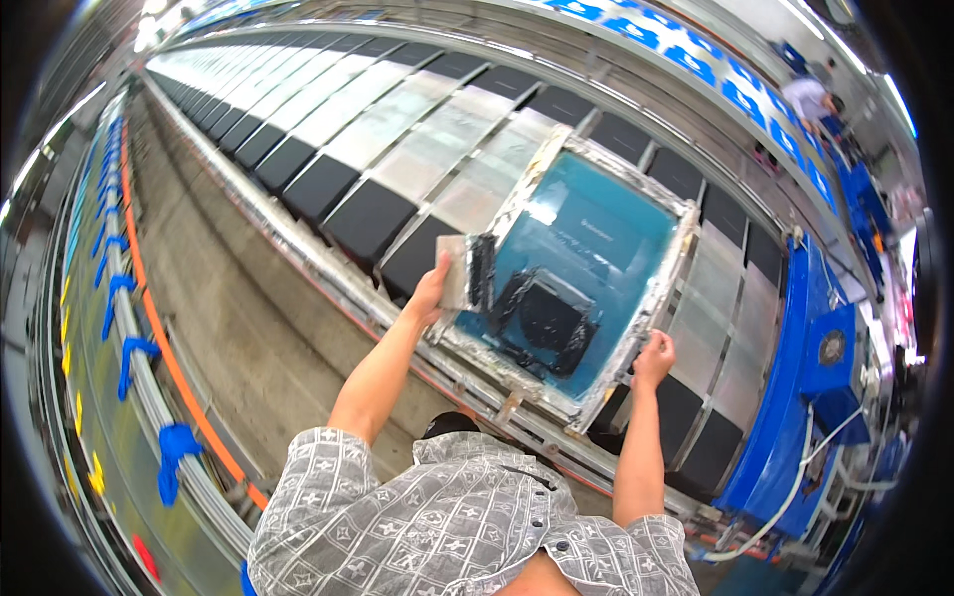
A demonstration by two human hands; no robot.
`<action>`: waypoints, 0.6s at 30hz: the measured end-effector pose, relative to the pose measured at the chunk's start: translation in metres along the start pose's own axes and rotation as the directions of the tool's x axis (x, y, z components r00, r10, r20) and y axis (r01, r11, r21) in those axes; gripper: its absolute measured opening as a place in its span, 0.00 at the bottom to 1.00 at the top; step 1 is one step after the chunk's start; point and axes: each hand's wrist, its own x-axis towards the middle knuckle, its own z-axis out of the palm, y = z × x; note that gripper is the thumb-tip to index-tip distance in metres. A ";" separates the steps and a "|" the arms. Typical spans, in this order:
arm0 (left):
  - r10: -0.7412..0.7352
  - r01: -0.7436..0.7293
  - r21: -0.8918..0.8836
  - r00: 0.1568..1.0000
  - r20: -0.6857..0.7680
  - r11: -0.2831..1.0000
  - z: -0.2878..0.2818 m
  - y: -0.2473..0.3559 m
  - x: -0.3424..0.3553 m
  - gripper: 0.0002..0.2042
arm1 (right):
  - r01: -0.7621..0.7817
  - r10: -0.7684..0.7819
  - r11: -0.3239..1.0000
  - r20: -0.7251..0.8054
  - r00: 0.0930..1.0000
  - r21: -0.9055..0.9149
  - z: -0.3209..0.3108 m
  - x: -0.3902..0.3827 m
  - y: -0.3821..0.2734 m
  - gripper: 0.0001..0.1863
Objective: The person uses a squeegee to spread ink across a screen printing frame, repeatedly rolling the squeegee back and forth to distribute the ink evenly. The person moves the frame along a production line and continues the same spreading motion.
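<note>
squeegee (453, 273), black-inked on one side, clamped in left hand (429, 288) at left edge of screen-printing frame (525, 189): probably light, stiff, slick; hold pale side. blue mesh (606, 223): likely fragile; lift frame by edges. right hand (653, 360), well apart, curled beside right edge; grip unclear.

Frame (661, 286) on the table (409, 154)

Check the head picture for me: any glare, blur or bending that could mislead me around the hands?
Head view: white glare on the blue screen, near its upper left edge; head view: the blue machine's edge bows, likely from the fisheye, and the corners go black; head view: the co-worker looks soft, but left hand and right hand show fairly clearly.
</note>
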 end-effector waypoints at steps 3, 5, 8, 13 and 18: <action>-0.065 0.067 0.048 0.997 -0.047 0.997 -0.026 0.002 0.010 0.32 | -0.070 0.070 0.998 -0.021 0.997 0.011 0.023 -0.020 0.025 0.11; -0.066 0.070 0.039 0.995 -0.077 0.997 -0.028 0.002 0.010 0.31 | -0.051 0.049 0.997 -0.044 0.998 -0.059 0.027 -0.019 0.036 0.11; 0.092 -0.019 0.412 0.983 -0.160 0.911 -0.009 0.008 0.000 0.26 | -0.053 0.049 0.991 -0.037 0.998 -0.122 0.037 -0.027 0.031 0.11; 0.348 -0.195 0.951 0.932 0.104 0.240 0.052 0.027 -0.022 0.16 | 0.028 -0.041 0.985 -0.077 0.996 -0.169 0.061 -0.044 0.002 0.12; 0.355 -0.020 0.981 0.931 0.089 -0.194 0.084 0.017 -0.002 0.14 | -0.057 0.047 0.969 -0.046 0.998 -0.239 0.060 -0.040 -0.005 0.13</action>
